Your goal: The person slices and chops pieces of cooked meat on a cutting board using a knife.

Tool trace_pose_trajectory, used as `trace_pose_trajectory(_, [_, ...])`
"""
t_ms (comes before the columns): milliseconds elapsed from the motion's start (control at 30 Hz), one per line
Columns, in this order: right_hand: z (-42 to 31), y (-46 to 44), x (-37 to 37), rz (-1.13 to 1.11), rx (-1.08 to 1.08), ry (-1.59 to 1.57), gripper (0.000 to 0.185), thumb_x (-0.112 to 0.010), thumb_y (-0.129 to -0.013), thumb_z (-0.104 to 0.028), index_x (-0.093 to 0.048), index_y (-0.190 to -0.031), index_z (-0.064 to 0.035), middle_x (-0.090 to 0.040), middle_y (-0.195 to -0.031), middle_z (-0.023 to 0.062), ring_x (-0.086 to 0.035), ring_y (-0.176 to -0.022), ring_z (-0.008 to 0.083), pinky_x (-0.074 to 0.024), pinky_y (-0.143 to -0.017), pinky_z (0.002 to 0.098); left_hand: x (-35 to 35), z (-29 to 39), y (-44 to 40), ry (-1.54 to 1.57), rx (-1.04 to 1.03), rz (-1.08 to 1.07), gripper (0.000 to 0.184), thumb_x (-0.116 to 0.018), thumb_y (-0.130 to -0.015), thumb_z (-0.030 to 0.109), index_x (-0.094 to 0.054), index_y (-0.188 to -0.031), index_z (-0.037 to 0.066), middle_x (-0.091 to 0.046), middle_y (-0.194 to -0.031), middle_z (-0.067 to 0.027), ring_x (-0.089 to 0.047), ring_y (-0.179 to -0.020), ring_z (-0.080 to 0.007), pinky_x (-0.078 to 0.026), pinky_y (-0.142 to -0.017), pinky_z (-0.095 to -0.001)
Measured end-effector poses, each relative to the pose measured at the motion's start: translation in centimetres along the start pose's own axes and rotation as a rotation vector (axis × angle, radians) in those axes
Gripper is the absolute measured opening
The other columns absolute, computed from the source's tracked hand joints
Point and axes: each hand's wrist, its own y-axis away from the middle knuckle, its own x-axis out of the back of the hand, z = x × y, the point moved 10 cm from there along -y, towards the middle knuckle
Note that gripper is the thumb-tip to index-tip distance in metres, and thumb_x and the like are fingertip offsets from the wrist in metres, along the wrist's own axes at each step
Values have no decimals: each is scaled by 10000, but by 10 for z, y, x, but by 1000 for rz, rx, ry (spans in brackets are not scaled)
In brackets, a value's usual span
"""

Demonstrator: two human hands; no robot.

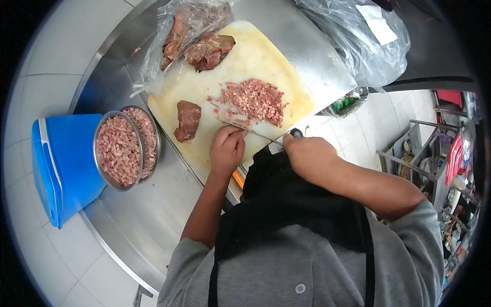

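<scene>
My right hand [309,158] is wrapped round the black handle of a knife [263,135]. The blade reaches left across the near edge of the cutting board [194,148], up to the fingertips of my left hand [226,152]. Those fingers are bent and pressed together on the board; what they hold, if anything, is hidden. Just beyond the blade lies a pile of diced meat [258,100]. A dark chunk of meat [188,121] rests on the board left of my left hand, and a larger piece [209,51] lies at the far edge.
Two metal bowls of diced meat [118,150] overlap on the steel table [138,220], beside a blue cooler [71,158]. A clear bag with meat [176,30] touches the board's far left corner. Another plastic bag [358,56] lies at the far right, above a bin [348,105].
</scene>
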Motion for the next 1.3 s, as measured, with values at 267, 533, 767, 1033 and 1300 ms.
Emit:
trace_pose_trajectory(267, [-4, 10, 18, -22, 17, 29, 192, -526, -879, -60, -559, -1059, -1, -712, -832, 190, -717, -774, 370, -566, -669, 474, 7, 0, 3, 22, 12, 51, 181, -703, -732, -42, -692, -903, 13, -663, -992, -102, -649, -919, -299, -543, -805, -385])
trace_pose_trajectory(533, [-12, -2, 20, 3, 17, -23, 202, -527, -871, -53, -556, -1065, -3, -709, -836, 201, -714, -787, 385, -561, -677, 499, 6, -1, 11, -5, -5, -32, 211, -666, -694, -54, -674, -892, 17, -645, -987, -112, -638, -941, -311, -535, -809, -397])
trace_pose_trajectory(767, [-5, -5, 3, 26, 36, 11, 162, -546, -878, -71, -559, -1033, -29, -705, -819, 193, -712, -770, 379, -562, -665, 491, 79, -2, -15, -111, 122, 257, 269, -581, -761, -69, -668, -998, 21, -653, -1043, -164, -641, -987, -346, -515, -901, -401])
trace_pose_trajectory(1033, [56, 48, 65, 389, 43, 39, 204, -629, -928, -249, -578, -928, -51, -669, -749, 163, -672, -702, 378, -523, -620, 490, 13, -56, -55, -72, 312, 33, 401, -523, -941, 47, -535, -1325, -67, -507, -1401, -261, -472, -1323, -415, -362, -1137, -458])
trace_pose_trajectory(1300, [86, 37, 39, 428, 140, -186, 167, -614, -933, -217, -597, -889, -57, -653, -737, 198, -652, -696, 401, -522, -654, 498, -10, -5, -50, 117, 378, 141, 526, -546, -984, 230, -473, -1383, -106, -391, -1514, -271, -328, -1429, -443, -262, -1182, -499])
